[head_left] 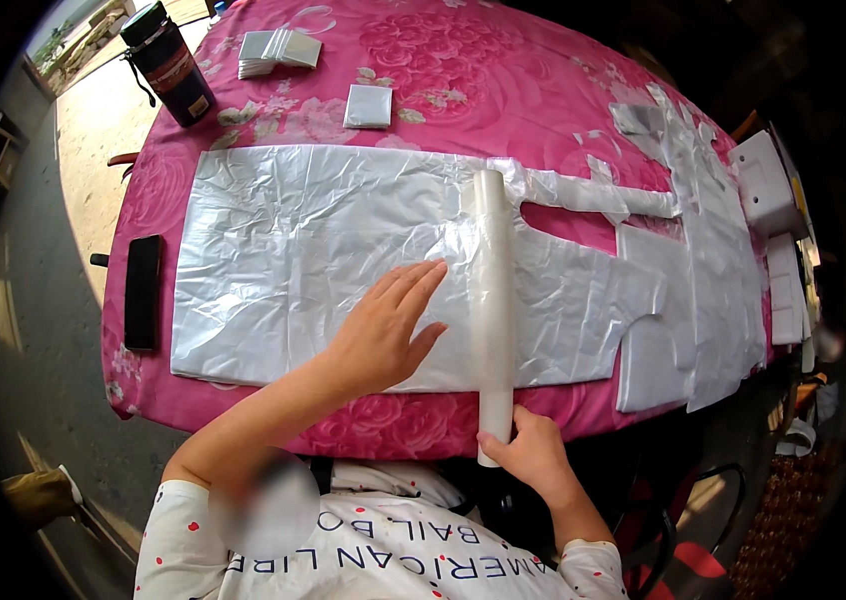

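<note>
Gripping translucent roll (495,290) by its near end: right hand (531,450), fingers closed. Roll lies across white plastic bag (253,250). Left hand (383,330) over bag, fingers extended, thumb spread, holding nothing; contact unclear.

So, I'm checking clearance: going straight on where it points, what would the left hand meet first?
Probably the long, translucent whitish plastic roll, though the height of the left hand is unclear.

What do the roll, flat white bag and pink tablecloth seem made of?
Roll: probably translucent plastic film, glossy, with light streaks.
White bag: likely thin plastic, shiny and sharply creased.
Pink tablecloth: perhaps smooth fabric; its muted sheen leaves vinyl possible.
</note>
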`<state>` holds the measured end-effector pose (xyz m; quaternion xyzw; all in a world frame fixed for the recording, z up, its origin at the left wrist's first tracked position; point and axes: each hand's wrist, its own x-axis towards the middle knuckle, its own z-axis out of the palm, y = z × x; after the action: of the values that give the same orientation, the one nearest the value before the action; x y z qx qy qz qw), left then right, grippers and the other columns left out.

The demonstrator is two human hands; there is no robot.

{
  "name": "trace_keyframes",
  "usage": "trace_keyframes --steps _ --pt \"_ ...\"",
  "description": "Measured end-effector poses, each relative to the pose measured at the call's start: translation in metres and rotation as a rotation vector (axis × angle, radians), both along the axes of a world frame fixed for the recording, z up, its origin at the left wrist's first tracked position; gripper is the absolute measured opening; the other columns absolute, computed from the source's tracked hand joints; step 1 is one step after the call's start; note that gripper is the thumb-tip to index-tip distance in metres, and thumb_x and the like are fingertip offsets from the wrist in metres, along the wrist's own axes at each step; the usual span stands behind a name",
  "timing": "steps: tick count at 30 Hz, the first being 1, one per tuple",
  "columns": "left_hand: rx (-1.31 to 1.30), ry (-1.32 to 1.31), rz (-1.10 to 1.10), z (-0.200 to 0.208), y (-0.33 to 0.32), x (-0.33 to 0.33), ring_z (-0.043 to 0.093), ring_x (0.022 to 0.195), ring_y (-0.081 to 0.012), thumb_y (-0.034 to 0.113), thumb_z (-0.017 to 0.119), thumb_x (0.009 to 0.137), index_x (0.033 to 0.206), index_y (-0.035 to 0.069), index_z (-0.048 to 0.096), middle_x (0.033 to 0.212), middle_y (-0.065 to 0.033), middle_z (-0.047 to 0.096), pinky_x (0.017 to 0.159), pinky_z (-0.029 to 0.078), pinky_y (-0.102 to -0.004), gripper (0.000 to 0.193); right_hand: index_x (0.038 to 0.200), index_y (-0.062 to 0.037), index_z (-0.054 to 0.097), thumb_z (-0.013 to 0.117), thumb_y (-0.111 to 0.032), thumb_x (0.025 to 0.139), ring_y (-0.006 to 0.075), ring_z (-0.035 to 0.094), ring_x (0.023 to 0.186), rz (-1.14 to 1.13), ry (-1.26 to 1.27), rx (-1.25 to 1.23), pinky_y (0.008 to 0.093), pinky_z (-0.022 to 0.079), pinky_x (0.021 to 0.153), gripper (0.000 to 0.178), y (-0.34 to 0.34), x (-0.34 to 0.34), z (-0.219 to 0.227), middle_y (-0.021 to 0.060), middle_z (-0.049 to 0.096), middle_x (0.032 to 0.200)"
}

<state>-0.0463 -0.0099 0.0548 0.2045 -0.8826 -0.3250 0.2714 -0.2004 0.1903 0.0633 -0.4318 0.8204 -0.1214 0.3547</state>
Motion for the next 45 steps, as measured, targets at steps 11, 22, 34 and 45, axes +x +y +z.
trace_keyframes --steps 11,22,34,45 --pt "-0.264 -0.347 0.101 -0.06 0.037 -0.052 0.022 0.135 -0.0372 0.023 0.038 0.086 0.134 -0.012 0.027 0.142 -0.0264 0.026 0.111 0.012 -0.0481 0.061 0.09 0.0032 0.064 0.072 -0.038 0.076 0.0164 0.065 0.064 0.114 -0.131 0.068 0.0277 0.051 0.062 0.045 -0.041 -0.036 0.014 0.0122 0.066 0.071" --pt "-0.252 -0.372 0.102 -0.055 0.037 -0.057 0.023 0.135 -0.0374 0.027 0.036 0.086 0.132 -0.013 0.03 0.141 -0.0273 0.028 0.11 0.013 -0.0484 0.062 0.114 -0.0016 0.055 0.058 -0.025 0.088 0.0159 0.06 0.088 -0.437 -1.006 -0.607 0.0249 0.047 0.074 0.035 -0.215 -0.103 -0.046 0.0079 0.064 0.098" --pt "-0.223 -0.37 0.1 -0.057 0.037 -0.056 0.021 0.135 -0.0371 0.023 0.038 0.083 0.133 -0.013 0.027 0.142 -0.0264 0.026 0.111 0.012 -0.0482 0.063 0.107 -0.0052 0.052 0.039 -0.024 0.097 0.0257 0.058 0.104 -0.85 -1.364 -1.356 0.0389 0.05 0.086 0.025 -0.218 -0.284 -0.021 0.008 0.061 0.113" --pt "-0.28 -0.364 0.095 -0.059 0.038 -0.058 0.024 0.135 -0.0362 0.025 0.038 0.083 0.132 -0.012 0.031 0.141 -0.0266 0.029 0.111 0.014 -0.0477 0.062 0.119 -0.0001 0.039 0.025 -0.023 0.099 0.0321 0.053 0.11 -0.622 -1.14 -1.566 0.0479 0.048 0.088 0.033 -0.179 -0.365 0.083 0.0193 0.049 0.124"
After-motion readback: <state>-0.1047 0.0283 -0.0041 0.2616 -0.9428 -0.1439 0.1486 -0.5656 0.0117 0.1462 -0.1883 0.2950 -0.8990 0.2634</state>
